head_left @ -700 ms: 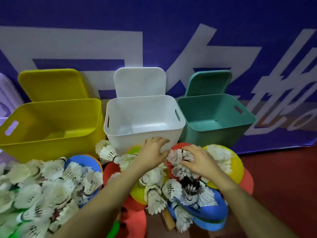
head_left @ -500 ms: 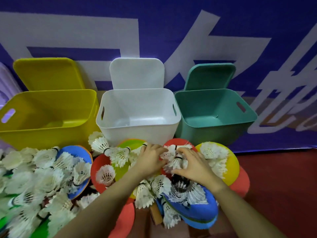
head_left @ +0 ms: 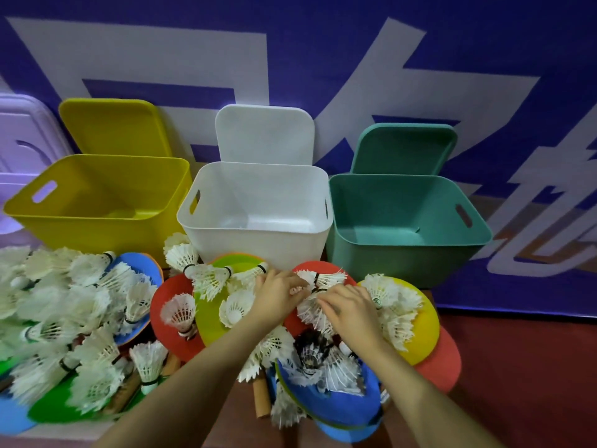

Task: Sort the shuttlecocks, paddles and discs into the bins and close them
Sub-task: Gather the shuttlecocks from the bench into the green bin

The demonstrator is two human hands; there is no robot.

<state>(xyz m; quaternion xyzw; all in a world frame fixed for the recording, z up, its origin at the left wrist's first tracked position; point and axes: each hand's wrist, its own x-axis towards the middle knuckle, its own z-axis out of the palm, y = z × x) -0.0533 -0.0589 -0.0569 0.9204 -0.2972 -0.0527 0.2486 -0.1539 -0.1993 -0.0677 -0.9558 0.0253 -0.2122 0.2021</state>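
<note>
Three open bins stand in a row: yellow bin (head_left: 97, 234), white bin (head_left: 255, 240), teal bin (head_left: 403, 253), each with its lid leaning upright behind it. In front lies a heap of white shuttlecocks (head_left: 206, 282) on coloured discs, among them a red disc (head_left: 168, 299) and a yellow disc (head_left: 426, 324), with wooden paddle handles (head_left: 260, 399) sticking out. My left hand (head_left: 277, 295) and right hand (head_left: 352, 308) lie side by side on the shuttlecocks in front of the white bin, fingers curled into the feathers. What each hand grips is hidden.
A second big pile of shuttlecocks (head_left: 64, 318) covers blue and green discs at the left. A pale purple lid (head_left: 22, 150) leans at far left. A purple banner wall stands behind the bins. Red floor (head_left: 517, 367) lies at the right.
Both hands have moved closer together over the shuttlecocks on the red disc. The view has tilted, so the bins sit lower and nearer in the frame.
</note>
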